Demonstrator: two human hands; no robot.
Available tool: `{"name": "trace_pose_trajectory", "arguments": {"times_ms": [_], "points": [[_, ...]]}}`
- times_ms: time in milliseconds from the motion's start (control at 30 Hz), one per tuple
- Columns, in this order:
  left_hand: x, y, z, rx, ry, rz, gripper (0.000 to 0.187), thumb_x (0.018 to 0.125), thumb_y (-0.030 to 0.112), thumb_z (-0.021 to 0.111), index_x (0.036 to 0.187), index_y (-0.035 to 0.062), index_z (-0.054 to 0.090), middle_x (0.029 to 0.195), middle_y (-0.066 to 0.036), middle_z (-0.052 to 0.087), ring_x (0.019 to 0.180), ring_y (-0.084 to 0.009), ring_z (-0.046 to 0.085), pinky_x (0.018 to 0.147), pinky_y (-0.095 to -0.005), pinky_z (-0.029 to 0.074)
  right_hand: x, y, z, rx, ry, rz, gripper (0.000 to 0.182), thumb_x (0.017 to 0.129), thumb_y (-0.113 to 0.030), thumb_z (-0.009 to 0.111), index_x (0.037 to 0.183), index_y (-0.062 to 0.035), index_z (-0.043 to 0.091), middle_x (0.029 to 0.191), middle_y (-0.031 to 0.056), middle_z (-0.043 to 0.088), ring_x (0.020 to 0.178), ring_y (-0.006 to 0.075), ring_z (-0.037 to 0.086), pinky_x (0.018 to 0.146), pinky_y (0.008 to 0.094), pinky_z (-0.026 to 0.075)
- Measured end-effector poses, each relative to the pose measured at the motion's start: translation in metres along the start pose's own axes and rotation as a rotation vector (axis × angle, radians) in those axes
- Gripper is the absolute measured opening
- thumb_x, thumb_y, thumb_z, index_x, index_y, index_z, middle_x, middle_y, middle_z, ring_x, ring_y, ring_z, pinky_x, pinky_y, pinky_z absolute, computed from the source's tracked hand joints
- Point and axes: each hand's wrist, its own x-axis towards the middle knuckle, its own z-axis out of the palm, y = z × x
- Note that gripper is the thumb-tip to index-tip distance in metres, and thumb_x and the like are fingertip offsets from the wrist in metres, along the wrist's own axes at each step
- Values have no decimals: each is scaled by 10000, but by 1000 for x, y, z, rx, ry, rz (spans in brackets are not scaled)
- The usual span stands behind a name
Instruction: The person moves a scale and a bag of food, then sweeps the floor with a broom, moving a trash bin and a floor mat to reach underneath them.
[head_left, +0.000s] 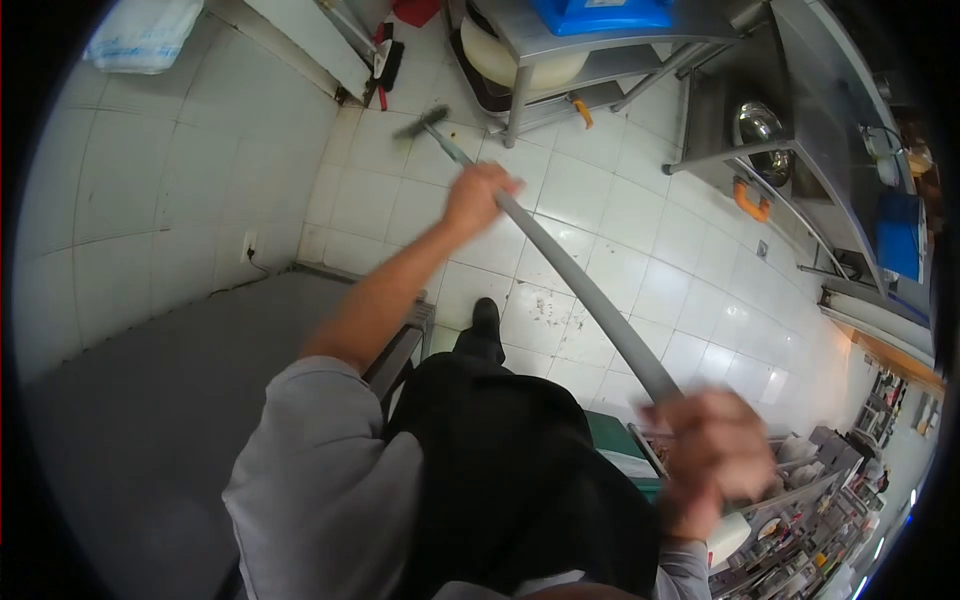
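Observation:
A long-handled floor brush [590, 285] slants across the view, its grey pole running from lower right to upper left. Its dark head [424, 122] is blurred and lies at the white tiled floor [560, 225] near the wall corner. My left hand [478, 202] is wrapped round the pole's lower part, not far above the head. Around the upper end of the pole my right hand [712, 448] is closed, smeared by motion. The very top of the pole is hidden in that hand.
A steel table [610, 42] with a blue container [600, 14] stands ahead. Against the wall leans another brush [390, 64]. To the right is a steel sink unit [790, 130] with an orange pipe [750, 202]. Dark marks [545, 308] spot the tiles; a grey surface [200, 420] fills the left.

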Motion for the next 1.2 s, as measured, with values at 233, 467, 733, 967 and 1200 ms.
{"name": "trace_pose_trajectory", "arguments": {"times_ms": [233, 467, 733, 967, 1200], "points": [[-10, -194, 76, 244, -212, -421, 475, 893, 339, 808, 1304, 164, 645, 1349, -188, 655, 1276, -433, 589, 1073, -505, 506, -18, 188, 115, -119, -24, 217, 149, 941, -21, 737, 840, 37, 644, 915, 166, 664, 1049, 359, 695, 915, 432, 560], [-102, 46, 135, -197, -205, 50, 296, 910, 247, 786, 737, 56, 639, 848, -142, 646, 936, -375, 633, 858, -513, 508, -108, -38, 37, -222, -18, 500, 201, 847, -65, 826, 736, -7, 669, 810, 103, 659, 956, 358, 733, 764, 436, 591], [-118, 228, 120, -388, -205, 238, 320, 901, 228, 798, 692, 73, 613, 761, -99, 617, 819, -338, 616, 802, -484, 486, -177, -159, -43, -73, 100, 160, 360, 940, -356, 778, 739, -62, 731, 683, 72, 695, 774, 292, 737, 676, 398, 642], [-163, 94, 87, -51, 13, -96, 278, 916, 184, 793, 767, 9, 636, 843, -165, 603, 864, -394, 612, 788, -511, 495, -184, -47, 16, 73, 375, 282, 299, 933, -126, 726, 708, 3, 578, 811, 150, 678, 789, 331, 678, 682, 430, 525], [-208, 26, 154, 56, -322, 12, 306, 945, 273, 762, 806, 22, 656, 918, -200, 670, 997, -422, 652, 882, -497, 519, -214, -16, 21, 45, 190, 234, 351, 971, -73, 706, 691, 8, 511, 696, 132, 535, 683, 328, 555, 659, 429, 470]]}}
